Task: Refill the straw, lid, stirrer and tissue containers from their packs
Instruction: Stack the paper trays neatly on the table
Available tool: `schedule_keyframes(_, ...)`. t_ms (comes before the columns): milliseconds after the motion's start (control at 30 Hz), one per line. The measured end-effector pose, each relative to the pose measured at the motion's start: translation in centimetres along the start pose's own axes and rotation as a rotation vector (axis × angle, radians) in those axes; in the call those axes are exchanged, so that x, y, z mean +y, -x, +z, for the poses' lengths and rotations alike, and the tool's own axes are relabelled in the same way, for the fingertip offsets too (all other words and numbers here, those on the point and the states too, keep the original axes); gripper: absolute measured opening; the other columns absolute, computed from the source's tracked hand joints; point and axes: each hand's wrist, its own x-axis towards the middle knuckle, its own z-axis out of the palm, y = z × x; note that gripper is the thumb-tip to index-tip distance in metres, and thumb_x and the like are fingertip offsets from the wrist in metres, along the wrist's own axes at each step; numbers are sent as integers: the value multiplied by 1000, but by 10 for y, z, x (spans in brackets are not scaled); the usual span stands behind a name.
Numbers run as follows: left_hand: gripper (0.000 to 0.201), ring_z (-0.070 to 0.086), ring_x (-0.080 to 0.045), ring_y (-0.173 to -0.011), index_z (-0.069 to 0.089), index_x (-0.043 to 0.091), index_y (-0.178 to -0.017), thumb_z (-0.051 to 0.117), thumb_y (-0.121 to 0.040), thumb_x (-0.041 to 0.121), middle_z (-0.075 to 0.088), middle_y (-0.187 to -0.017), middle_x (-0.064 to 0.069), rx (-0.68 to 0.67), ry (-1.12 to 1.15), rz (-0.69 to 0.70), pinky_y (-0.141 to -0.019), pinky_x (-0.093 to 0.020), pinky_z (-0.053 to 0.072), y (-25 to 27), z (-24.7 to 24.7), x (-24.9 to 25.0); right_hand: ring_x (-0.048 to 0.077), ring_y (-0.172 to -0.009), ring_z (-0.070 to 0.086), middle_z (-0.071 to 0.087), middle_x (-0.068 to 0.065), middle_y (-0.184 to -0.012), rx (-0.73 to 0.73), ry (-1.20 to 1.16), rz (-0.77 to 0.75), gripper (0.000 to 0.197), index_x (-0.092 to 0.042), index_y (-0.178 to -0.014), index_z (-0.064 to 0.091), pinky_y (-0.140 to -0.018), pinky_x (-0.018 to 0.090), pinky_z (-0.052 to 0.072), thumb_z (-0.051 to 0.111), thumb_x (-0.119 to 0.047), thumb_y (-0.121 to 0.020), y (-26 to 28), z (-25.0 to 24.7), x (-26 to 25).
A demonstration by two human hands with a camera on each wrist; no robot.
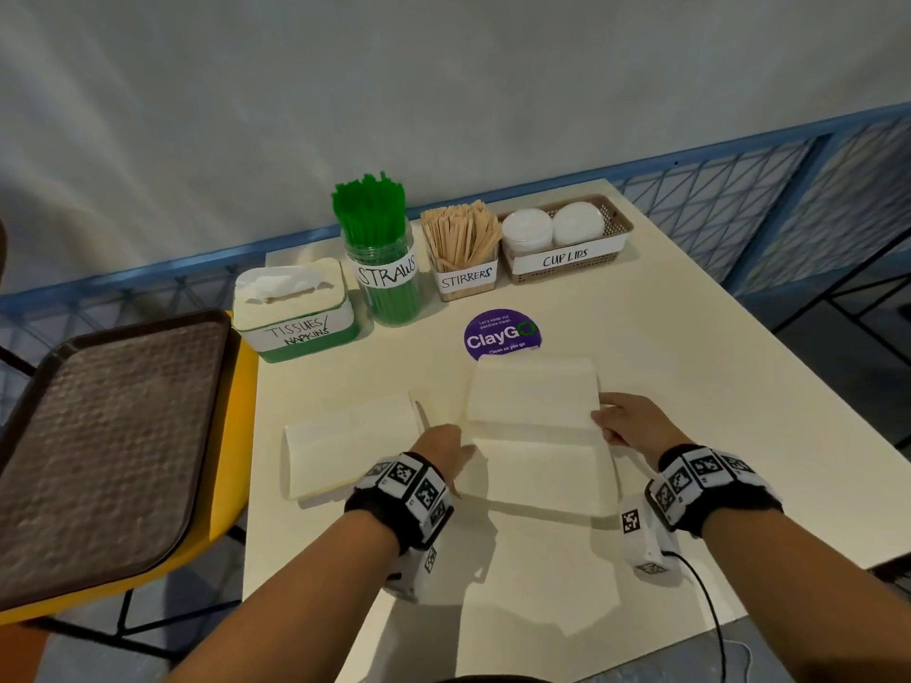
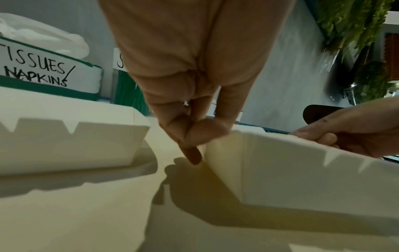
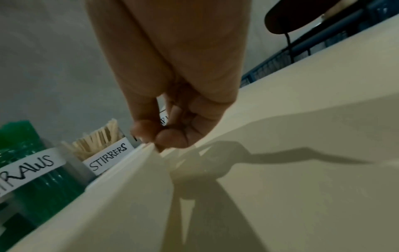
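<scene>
Both hands pinch the tissue sheet (image 1: 535,426) at opposite edges.

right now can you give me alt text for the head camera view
Two hands, left hand and right hand, hold the side edges of a stack of white napkins on a cream table; a second stack lies to its left. Behind stand a tissue box, straw jar, stirrer cup and lid basket.

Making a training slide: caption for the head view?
Both hands hold a tissue stack before filled, labelled containers.
</scene>
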Motion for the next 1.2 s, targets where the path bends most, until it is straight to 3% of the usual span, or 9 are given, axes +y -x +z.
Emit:
schedule_keyframes(200, 84, 47, -28, -120, 0, 9, -148, 58, -90, 24, 34, -141, -15, 274, 223, 116, -95, -32, 39, 7, -6, 12, 18, -69, 71, 58, 7, -67, -19, 178, -146, 24, -15, -73, 46, -69, 30, 48, 59, -1, -86, 3, -1, 11)
schedule_keyframes(267, 96, 57, -23, -99, -3, 16, -149, 67, -83, 24, 41, -135, -7, 330, 475, 168, -83, -27, 44, 10, -12, 15, 20, -80, 70, 64, 6, -73, 7, 260, -200, 28, -19, -68, 45, -78, 32, 46, 62, -4, -84, 6, 0, 11)
schedule_keyframes(433, 17, 61, -12, -75, 46, 32, -102, 58, -90, 30, 65, -89, -3, 392, 979, 236, -78, -31, 48, 11, -15, 6, 12, -94, 67, 65, -1, -95, -118, 41, -166, 12, -38, -99, 57, -83, 28, 45, 60, -34, -88, 23, -3, 12)
schedule_keyframes(633, 9, 52, 5, -65, 63, 17, -97, 58, -90, 21, 58, -75, 9, 334, 698, 323, -65, -10, 39, 21, 1, -20, 10, -109, 60, 64, -8, -113, -174, -119, -142, 30, -24, -103, 62, -96, 37, 41, 40, -42, -95, 41, 1, 12)
schedule_keyframes(767, 26, 57, -7, -107, 65, 7, -114, 57, -89, 4, 60, -118, 2, 347, 485, 336, -86, -3, 39, 22, 18, -28, 0, -85, 63, 66, -10, -102, -47, -12, -305, 10, -22, -90, 67, -83, 18, 47, 58, -27, -90, 47, 10, 19)
schedule_keyframes(833, 47, 41, -16, -130, 47, 11, -136, 54, -89, 6, 40, -146, -2, 190, 388, 334, -103, -17, 31, 21, 25, -31, -8, -81, 60, 63, -16, -102, 12, 208, -451, 8, -28, -88, 64, -75, 7, 45, 64, -21, -86, 49, 11, 26)
schedule_keyframes(933, 73, 21, -18, -143, 19, 22, -147, 39, -86, -11, 6, -157, -1, 144, 33, 477, -113, -18, 14, 21, 35, -40, -5, -83, 56, 57, -16, -106, -1, 526, -559, 19, -32, -94, 60, -75, 17, 49, 70, -21, -81, 49, 14, 43)
schedule_keyframes(1067, 72, 32, -18, -138, 18, 18, -148, 53, -86, 6, 6, -157, -3, 111, 2, 510, -111, -25, 28, 25, 31, -41, -24, -84, 47, 49, -22, -112, -16, 697, -620, 32, -24, -101, 65, -67, 1, 38, 77, -34, -73, 52, 16, 53)
schedule_keyframes(1200, 66, 39, -23, -134, 23, 18, -147, 49, -90, 41, 8, -157, -7, 104, -76, 570, -111, -29, 31, 28, 30, -42, -8, -81, 53, 52, -19, -115, 30, 727, -598, 23, -22, -104, 65, -67, 9, 40, 70, -24, -82, 54, 21, 48)
